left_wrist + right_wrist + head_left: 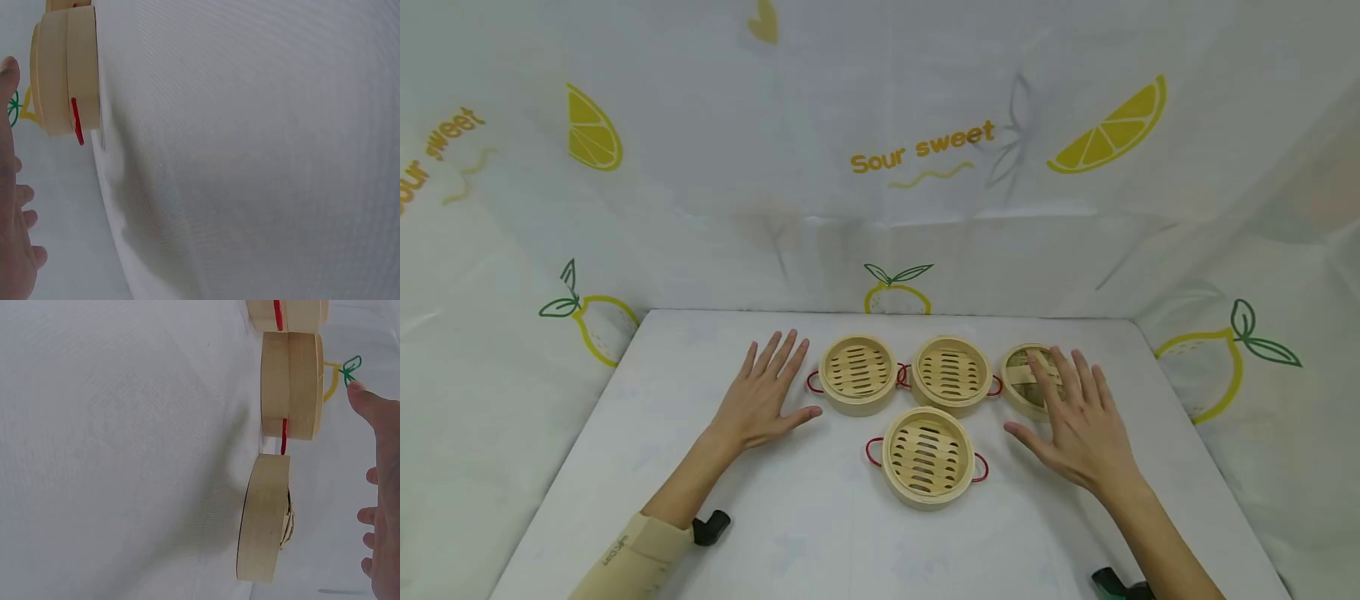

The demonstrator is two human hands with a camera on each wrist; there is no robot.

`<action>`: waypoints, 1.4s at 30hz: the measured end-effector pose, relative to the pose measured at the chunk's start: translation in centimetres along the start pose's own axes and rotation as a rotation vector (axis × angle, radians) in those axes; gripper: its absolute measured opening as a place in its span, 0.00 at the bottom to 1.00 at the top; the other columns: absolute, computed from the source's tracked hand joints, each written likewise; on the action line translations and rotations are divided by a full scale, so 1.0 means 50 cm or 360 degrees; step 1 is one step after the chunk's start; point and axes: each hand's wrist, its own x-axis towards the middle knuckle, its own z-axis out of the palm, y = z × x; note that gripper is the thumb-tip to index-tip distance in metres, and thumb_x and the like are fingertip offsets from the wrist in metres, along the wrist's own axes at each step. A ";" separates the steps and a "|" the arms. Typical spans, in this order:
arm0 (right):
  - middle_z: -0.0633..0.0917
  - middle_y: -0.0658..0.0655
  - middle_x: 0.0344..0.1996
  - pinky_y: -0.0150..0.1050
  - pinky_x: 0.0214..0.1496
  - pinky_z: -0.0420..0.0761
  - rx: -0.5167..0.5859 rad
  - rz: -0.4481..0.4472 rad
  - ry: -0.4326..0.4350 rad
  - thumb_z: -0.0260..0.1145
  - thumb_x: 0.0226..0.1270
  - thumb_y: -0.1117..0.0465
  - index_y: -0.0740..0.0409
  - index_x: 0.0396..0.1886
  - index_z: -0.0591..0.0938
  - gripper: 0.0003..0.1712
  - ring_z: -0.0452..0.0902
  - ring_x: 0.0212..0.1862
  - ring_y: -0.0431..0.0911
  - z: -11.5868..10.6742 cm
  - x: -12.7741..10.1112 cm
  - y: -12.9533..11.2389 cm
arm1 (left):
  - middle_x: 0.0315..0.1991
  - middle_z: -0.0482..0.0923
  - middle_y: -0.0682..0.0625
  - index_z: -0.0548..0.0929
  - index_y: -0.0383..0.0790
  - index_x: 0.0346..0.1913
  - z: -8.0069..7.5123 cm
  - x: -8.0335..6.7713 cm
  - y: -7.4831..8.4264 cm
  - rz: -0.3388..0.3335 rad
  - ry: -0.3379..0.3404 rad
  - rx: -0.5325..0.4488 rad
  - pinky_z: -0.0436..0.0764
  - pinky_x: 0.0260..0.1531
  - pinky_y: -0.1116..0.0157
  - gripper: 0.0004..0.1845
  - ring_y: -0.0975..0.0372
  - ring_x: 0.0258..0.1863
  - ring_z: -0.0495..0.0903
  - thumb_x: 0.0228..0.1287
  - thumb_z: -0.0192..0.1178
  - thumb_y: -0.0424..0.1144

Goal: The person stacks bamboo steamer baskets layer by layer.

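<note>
Three small bamboo steamer baskets with slotted bottoms and red loop handles are on the white table: a back left basket [857, 371], a back middle basket [953, 372] and a front basket [928, 458]. A woven bamboo steamer lid [1024, 379] lies at the back right, partly hidden by fingers. My left hand [763, 396] is spread flat left of the back left basket, holding nothing. Fingers spread, my right hand [1081, 421] hovers over the table by the lid. The right wrist view shows this hand [387, 506] apart from the lid [265, 519].
White cloth [737, 183] printed with lemons and lettering hangs behind the table [805, 542] and down both sides. A black device part [711, 527] shows near the left wrist, another black part [1112, 582] near the right forearm.
</note>
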 end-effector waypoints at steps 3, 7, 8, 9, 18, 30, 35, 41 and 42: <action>0.66 0.70 0.82 0.74 0.82 0.63 0.0042 -0.0009 0.0003 0.47 0.68 0.11 0.51 0.87 0.63 0.64 0.58 0.83 0.73 0.001 -0.002 -0.003 | 0.89 0.54 0.38 0.52 0.43 0.89 0.006 0.001 0.000 0.0010 0.0027 -0.0066 0.60 0.87 0.38 0.60 0.42 0.88 0.55 0.68 0.58 0.77; 0.68 0.72 0.81 0.71 0.80 0.66 0.0128 -0.0044 0.0025 0.55 0.68 0.15 0.55 0.85 0.66 0.62 0.61 0.81 0.74 0.004 -0.004 -0.007 | 0.86 0.60 0.36 0.55 0.41 0.88 0.015 0.003 0.001 0.0011 0.0071 -0.0198 0.70 0.83 0.42 0.59 0.41 0.85 0.63 0.66 0.64 0.73; 0.68 0.73 0.80 0.70 0.80 0.67 0.0156 -0.0051 0.0029 0.58 0.68 0.17 0.56 0.84 0.67 0.61 0.61 0.80 0.74 0.004 -0.004 -0.008 | 0.85 0.62 0.36 0.55 0.40 0.88 0.017 0.003 0.001 0.0008 0.0077 -0.0238 0.72 0.82 0.42 0.59 0.41 0.84 0.64 0.66 0.65 0.72; 0.69 0.73 0.79 0.70 0.79 0.68 0.0180 -0.0058 0.0032 0.61 0.67 0.19 0.57 0.84 0.68 0.60 0.62 0.80 0.74 0.004 -0.005 -0.010 | 0.85 0.63 0.36 0.56 0.40 0.88 0.019 0.003 0.002 0.0001 0.0079 -0.0283 0.74 0.80 0.43 0.59 0.41 0.84 0.65 0.66 0.67 0.71; 0.70 0.67 0.81 0.74 0.74 0.72 0.0422 0.0027 -0.0081 0.79 0.60 0.37 0.51 0.86 0.66 0.58 0.62 0.82 0.71 0.003 -0.016 -0.037 | 0.81 0.67 0.37 0.58 0.43 0.87 0.027 0.007 0.018 -0.0205 -0.0099 -0.0721 0.80 0.72 0.36 0.56 0.41 0.81 0.70 0.67 0.69 0.68; 0.71 0.63 0.81 0.73 0.72 0.74 0.0680 0.0073 -0.0109 0.80 0.63 0.46 0.52 0.84 0.68 0.53 0.66 0.80 0.66 0.013 -0.031 -0.068 | 0.71 0.79 0.34 0.71 0.28 0.77 0.054 0.029 0.020 -0.0231 -0.0047 -0.1203 0.86 0.69 0.49 0.45 0.44 0.70 0.81 0.65 0.79 0.47; 0.71 0.60 0.82 0.43 0.87 0.64 0.0789 0.0115 -0.0167 0.79 0.66 0.48 0.45 0.87 0.64 0.54 0.66 0.81 0.65 0.014 -0.039 -0.078 | 0.70 0.80 0.35 0.73 0.29 0.76 0.059 0.037 0.019 -0.0233 -0.0051 -0.1329 0.85 0.70 0.50 0.42 0.44 0.71 0.81 0.65 0.80 0.43; 0.71 0.60 0.83 0.56 0.81 0.70 0.0939 0.0170 -0.0252 0.80 0.66 0.49 0.45 0.86 0.65 0.52 0.67 0.81 0.66 0.021 -0.044 -0.095 | 0.70 0.81 0.36 0.73 0.29 0.76 0.066 0.042 0.015 -0.0251 -0.0065 -0.1359 0.86 0.70 0.50 0.41 0.44 0.71 0.82 0.65 0.79 0.42; 0.71 0.60 0.82 0.61 0.79 0.71 0.0955 0.0172 -0.0261 0.80 0.66 0.49 0.46 0.86 0.66 0.52 0.67 0.81 0.66 0.023 -0.045 -0.098 | 0.70 0.81 0.36 0.73 0.29 0.76 0.067 0.043 0.015 -0.0258 -0.0069 -0.1361 0.86 0.70 0.50 0.41 0.44 0.71 0.82 0.65 0.79 0.42</action>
